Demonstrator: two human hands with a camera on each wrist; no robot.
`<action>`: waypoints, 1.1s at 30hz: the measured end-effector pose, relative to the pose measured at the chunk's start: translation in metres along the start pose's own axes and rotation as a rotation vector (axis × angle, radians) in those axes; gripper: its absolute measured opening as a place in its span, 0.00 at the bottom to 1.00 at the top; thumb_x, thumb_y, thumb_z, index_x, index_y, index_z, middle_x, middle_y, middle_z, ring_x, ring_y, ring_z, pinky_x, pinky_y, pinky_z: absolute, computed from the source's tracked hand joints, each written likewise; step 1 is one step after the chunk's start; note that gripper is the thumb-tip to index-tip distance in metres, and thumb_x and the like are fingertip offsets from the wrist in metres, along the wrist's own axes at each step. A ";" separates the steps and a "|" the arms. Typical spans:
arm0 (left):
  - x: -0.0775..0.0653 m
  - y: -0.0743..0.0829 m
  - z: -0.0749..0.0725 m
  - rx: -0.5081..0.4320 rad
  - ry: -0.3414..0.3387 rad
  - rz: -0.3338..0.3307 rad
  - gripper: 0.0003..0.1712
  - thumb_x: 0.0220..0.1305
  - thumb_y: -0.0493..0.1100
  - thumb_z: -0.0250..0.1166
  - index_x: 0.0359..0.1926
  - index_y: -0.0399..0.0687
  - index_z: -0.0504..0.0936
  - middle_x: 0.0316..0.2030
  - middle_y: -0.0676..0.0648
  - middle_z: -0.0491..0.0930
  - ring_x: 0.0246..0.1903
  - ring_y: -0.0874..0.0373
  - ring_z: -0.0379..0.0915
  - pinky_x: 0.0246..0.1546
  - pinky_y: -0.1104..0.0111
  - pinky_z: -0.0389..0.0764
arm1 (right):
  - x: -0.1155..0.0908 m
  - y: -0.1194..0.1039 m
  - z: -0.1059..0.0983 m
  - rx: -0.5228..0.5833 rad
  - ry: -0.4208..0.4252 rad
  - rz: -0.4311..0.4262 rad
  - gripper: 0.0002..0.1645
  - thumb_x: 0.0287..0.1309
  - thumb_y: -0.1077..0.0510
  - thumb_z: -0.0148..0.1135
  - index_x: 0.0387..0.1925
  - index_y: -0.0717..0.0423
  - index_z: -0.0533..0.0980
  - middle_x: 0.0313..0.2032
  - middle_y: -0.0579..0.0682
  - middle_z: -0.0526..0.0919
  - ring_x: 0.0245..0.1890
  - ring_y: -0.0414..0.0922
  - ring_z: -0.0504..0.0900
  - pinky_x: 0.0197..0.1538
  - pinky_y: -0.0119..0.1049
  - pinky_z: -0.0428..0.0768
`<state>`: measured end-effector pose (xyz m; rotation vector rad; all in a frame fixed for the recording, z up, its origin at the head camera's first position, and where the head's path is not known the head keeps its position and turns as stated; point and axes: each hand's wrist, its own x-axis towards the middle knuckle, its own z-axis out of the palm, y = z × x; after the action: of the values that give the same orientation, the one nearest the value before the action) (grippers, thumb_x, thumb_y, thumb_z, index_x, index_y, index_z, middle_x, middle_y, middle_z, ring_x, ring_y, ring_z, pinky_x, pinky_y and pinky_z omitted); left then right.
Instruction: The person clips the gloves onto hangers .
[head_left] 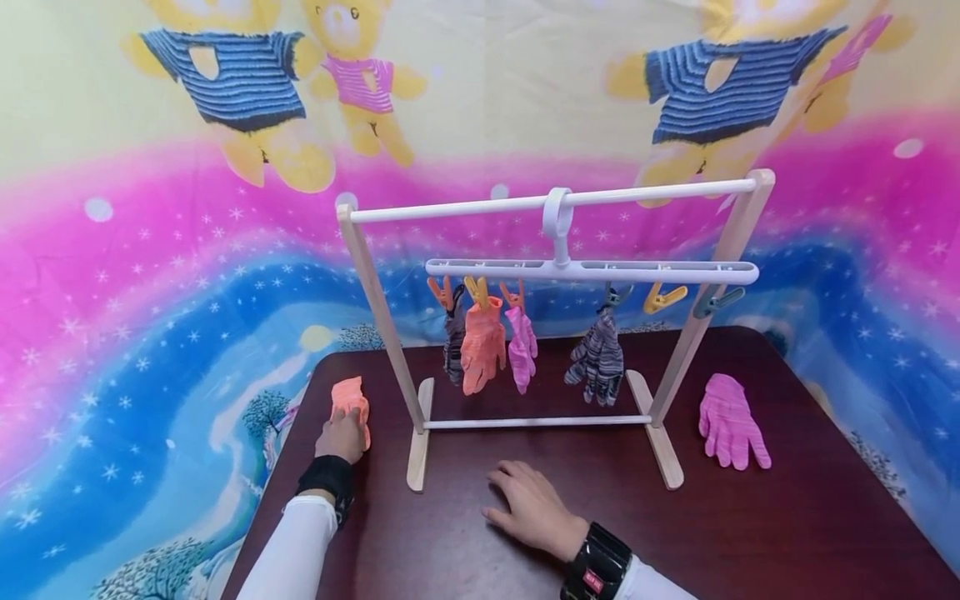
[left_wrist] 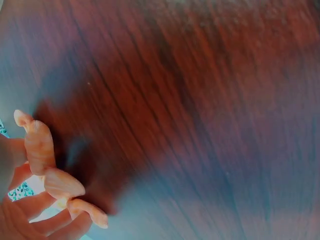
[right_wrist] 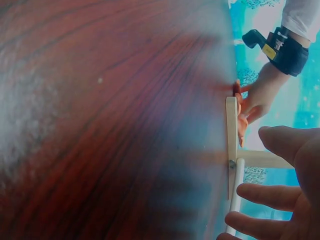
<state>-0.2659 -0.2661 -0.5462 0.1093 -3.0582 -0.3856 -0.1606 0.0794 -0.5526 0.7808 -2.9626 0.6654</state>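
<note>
My left hand [head_left: 341, 437] is at the table's left side, pinching the finger end of an orange knit glove [head_left: 348, 392] whose cuff points away from me. In the left wrist view, the bunched glove fingers [left_wrist: 40, 147] show beside my thumb and fingers. Palm down, my right hand [head_left: 536, 510] stays low over the table in front of the rack, fingers loosely spread and holding nothing. A white hanger [head_left: 495, 269] hangs from the rack's top bar [head_left: 465, 207]. Its clips hold a dark striped glove [head_left: 454, 337], an orange glove [head_left: 482, 346], a pink glove [head_left: 521, 350] and grey-black striped gloves [head_left: 597, 358].
The wooden rack's legs [head_left: 420, 437] and low white crossbar [head_left: 536, 422] stand between my hands and the hanging gloves. A pink glove [head_left: 731, 421] lies flat on the right. A yellow clip [head_left: 664, 298] and a dark green clip [head_left: 718, 302] hang without gloves at the hanger's right end.
</note>
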 end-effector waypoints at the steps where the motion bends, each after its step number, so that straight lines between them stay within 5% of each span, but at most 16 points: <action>1: -0.001 0.000 -0.001 0.010 0.005 0.003 0.19 0.65 0.35 0.61 0.56 0.34 0.76 0.49 0.25 0.76 0.43 0.26 0.76 0.41 0.36 0.81 | 0.000 0.000 0.000 0.001 -0.003 0.005 0.31 0.59 0.41 0.69 0.57 0.55 0.79 0.59 0.57 0.81 0.60 0.54 0.78 0.61 0.54 0.78; 10: -0.007 0.007 -0.002 0.010 0.029 0.036 0.15 0.71 0.25 0.49 0.52 0.29 0.79 0.41 0.27 0.77 0.37 0.32 0.78 0.40 0.42 0.83 | -0.004 0.003 0.004 -0.009 -0.020 0.044 0.32 0.58 0.40 0.68 0.57 0.56 0.80 0.59 0.59 0.81 0.61 0.55 0.79 0.60 0.54 0.79; 20: -0.014 0.018 0.008 0.036 0.080 0.123 0.09 0.65 0.21 0.56 0.41 0.29 0.82 0.30 0.32 0.78 0.29 0.38 0.80 0.32 0.48 0.85 | -0.007 0.007 0.008 -0.065 0.014 0.027 0.31 0.56 0.39 0.70 0.54 0.54 0.81 0.56 0.56 0.82 0.57 0.53 0.80 0.57 0.51 0.81; 26: -0.020 0.027 0.006 0.017 0.057 0.090 0.12 0.71 0.26 0.53 0.32 0.32 0.81 0.28 0.35 0.78 0.25 0.44 0.79 0.37 0.49 0.85 | -0.010 0.004 0.008 -0.071 0.053 0.014 0.29 0.53 0.41 0.72 0.51 0.55 0.81 0.54 0.56 0.83 0.56 0.53 0.80 0.53 0.50 0.83; 33: -0.029 0.032 0.016 0.045 0.132 0.094 0.06 0.66 0.26 0.57 0.34 0.32 0.80 0.26 0.35 0.78 0.25 0.42 0.80 0.31 0.50 0.84 | -0.010 0.003 0.008 -0.067 0.052 0.015 0.29 0.53 0.41 0.73 0.51 0.55 0.81 0.54 0.57 0.82 0.56 0.54 0.80 0.51 0.51 0.84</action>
<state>-0.2400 -0.2293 -0.5554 -0.0077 -2.9293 -0.2919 -0.1527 0.0830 -0.5619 0.7263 -2.9302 0.5744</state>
